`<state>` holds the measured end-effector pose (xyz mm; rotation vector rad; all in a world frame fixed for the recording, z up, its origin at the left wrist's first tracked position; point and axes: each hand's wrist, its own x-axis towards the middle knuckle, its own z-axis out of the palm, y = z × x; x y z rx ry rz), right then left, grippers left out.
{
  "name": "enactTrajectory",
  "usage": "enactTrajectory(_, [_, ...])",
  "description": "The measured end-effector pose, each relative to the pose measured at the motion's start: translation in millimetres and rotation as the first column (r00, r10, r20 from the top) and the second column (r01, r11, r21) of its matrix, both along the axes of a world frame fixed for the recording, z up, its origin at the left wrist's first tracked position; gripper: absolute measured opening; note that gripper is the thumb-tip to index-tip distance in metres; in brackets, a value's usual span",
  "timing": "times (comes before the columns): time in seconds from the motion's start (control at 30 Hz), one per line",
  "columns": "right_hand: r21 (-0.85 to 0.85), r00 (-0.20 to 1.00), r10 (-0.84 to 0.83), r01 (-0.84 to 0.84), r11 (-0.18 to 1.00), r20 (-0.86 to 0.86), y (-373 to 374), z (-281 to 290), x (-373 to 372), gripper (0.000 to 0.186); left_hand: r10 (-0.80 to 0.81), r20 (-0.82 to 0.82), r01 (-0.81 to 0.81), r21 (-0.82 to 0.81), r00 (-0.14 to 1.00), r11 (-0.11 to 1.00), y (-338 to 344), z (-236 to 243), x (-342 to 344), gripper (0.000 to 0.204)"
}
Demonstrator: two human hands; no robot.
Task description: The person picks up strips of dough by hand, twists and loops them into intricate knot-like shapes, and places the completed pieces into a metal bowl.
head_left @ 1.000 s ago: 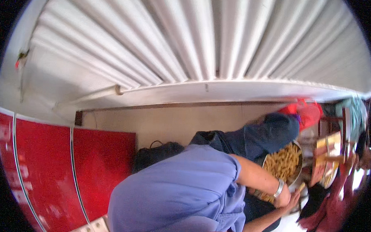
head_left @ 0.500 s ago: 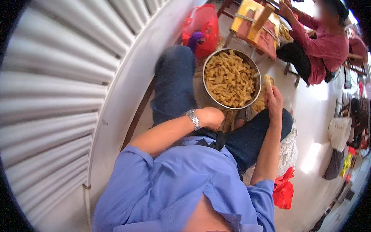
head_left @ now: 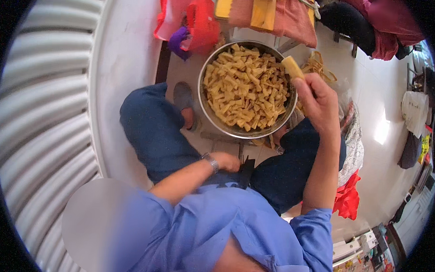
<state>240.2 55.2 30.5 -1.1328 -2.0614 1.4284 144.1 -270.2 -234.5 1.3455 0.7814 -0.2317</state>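
since 0.5 s ago our view swung further down, right hand [head_left: 319,99] now raised, gripping 1 yellow piece [head_left: 293,67] over the metal bowl [head_left: 275,126] of yellow pieces [head_left: 243,89], left hand [head_left: 226,161] closed by a dark handle [head_left: 245,166] between our knees, red bag [head_left: 195,15] behind bowl, floor [head_left: 381,108] right

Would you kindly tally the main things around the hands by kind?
Metal bowl of cut yellow pieces: 1
Yellow piece held in right hand: 1
Wristwatch by left hand: 1
Red bag: 1
Total: 4
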Motion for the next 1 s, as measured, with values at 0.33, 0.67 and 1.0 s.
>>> enactTrajectory(0.33, [-0.045, 0.997, 0.006, -0.003, 0.999, 0.081, 8.5, 14.0, -29.6, 0.015, 0.027, 0.346, 0.007, -0.097, 0.938, 0.995, -62.1, -21.0, 33.0, 0.052])
enactTrajectory(0.67, [-0.015, 0.989, -0.014, 0.017, 1.000, 0.146, -15.6, 14.2, -13.2, 0.020, 0.180, 0.173, -0.150, -0.177, 0.968, 0.973, -16.2, 29.7, 37.8, 0.053])
enactTrajectory(1.0, [0.101, 0.981, 0.075, -0.094, 0.990, 0.179, -23.9, 7.3, -5.0, 0.018, 0.243, 0.415, -0.261, -0.015, 0.877, 0.965, -2.2, 51.3, 26.3, 0.054])
